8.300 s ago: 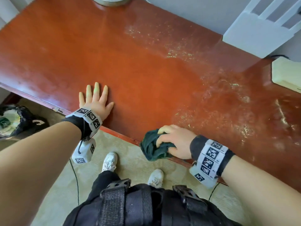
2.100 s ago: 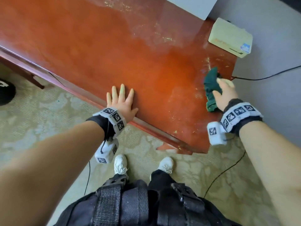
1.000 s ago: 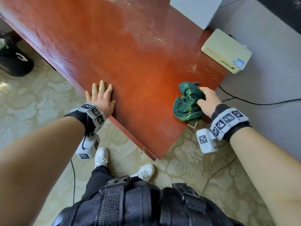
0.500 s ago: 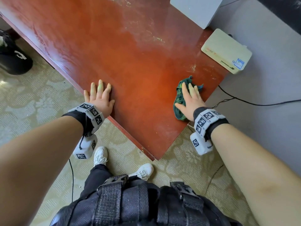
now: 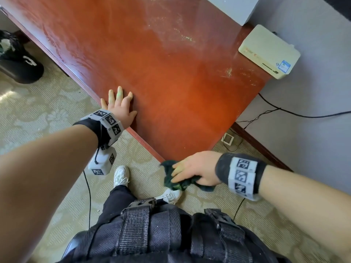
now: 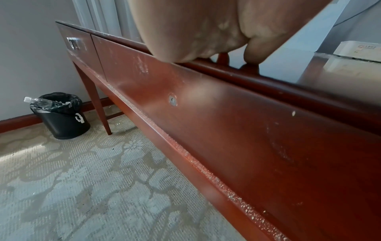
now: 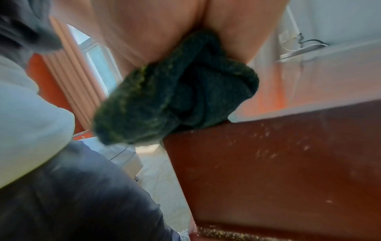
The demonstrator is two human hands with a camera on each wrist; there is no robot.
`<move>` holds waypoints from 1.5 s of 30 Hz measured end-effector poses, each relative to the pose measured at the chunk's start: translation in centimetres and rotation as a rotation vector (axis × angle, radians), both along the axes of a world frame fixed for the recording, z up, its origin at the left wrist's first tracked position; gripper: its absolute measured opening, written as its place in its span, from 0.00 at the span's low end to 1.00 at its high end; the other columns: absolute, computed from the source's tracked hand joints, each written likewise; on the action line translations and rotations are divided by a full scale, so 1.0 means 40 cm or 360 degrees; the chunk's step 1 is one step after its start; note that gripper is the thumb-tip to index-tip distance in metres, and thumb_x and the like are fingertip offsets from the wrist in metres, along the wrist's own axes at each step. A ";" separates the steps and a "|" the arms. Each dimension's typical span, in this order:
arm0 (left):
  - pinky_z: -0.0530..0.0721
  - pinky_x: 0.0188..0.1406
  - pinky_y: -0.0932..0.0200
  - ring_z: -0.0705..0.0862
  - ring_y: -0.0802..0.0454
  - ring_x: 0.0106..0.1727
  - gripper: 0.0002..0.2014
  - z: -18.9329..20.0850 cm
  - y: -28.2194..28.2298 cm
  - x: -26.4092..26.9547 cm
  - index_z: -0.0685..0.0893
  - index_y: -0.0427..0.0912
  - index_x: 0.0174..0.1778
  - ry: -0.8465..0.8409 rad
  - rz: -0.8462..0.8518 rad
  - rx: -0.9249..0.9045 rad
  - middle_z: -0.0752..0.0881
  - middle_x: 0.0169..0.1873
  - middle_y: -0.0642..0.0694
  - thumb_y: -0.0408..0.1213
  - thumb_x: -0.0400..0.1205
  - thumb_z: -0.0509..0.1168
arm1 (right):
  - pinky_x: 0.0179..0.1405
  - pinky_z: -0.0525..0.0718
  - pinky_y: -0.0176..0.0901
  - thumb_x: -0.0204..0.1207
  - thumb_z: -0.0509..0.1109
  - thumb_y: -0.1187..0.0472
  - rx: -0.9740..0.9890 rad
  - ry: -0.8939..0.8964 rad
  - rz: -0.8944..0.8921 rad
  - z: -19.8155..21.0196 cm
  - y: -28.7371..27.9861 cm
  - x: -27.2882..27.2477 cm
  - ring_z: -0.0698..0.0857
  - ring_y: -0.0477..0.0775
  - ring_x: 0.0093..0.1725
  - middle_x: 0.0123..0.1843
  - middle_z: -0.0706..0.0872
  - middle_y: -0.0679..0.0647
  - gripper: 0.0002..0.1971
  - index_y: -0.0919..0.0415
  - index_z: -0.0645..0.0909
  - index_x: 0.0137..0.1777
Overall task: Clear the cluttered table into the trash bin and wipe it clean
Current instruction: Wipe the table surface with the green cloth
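Black trash bin [image 6: 62, 117] far left of frame, plastic bottle [image 6: 38, 101] poking out. Right hand [image 5: 197, 168] grip clenched round green rag [image 5: 175, 179] at worktop [image 5: 161, 63] corner. Left hand [image 5: 118, 106] flat, released.

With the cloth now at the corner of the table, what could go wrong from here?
1. The green cloth in the right hand hangs past the table corner, so swept crumbs may fall on the carpet, far from the trash bin.
2. Pale residue remains near the white box and may be missed.
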State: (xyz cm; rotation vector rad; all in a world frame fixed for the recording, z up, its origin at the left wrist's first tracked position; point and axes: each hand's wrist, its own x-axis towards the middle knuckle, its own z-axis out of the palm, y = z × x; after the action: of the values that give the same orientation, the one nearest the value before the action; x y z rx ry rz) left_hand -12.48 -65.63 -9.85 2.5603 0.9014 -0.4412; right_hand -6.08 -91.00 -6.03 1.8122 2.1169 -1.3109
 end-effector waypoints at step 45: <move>0.56 0.80 0.46 0.54 0.37 0.80 0.31 0.032 0.094 0.240 0.64 0.47 0.78 -0.0103 -0.0081 0.0046 0.57 0.79 0.40 0.42 0.79 0.66 | 0.81 0.50 0.49 0.84 0.57 0.52 0.0069 -0.0789 -0.0889 -0.060 0.232 0.278 0.40 0.54 0.84 0.85 0.39 0.52 0.33 0.52 0.42 0.83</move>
State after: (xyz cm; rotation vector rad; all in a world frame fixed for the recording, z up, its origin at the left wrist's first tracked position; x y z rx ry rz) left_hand -2.88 -61.88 -8.58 2.6127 0.8271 -0.3604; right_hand 5.05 -81.70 -8.43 2.5286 1.4491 -0.7464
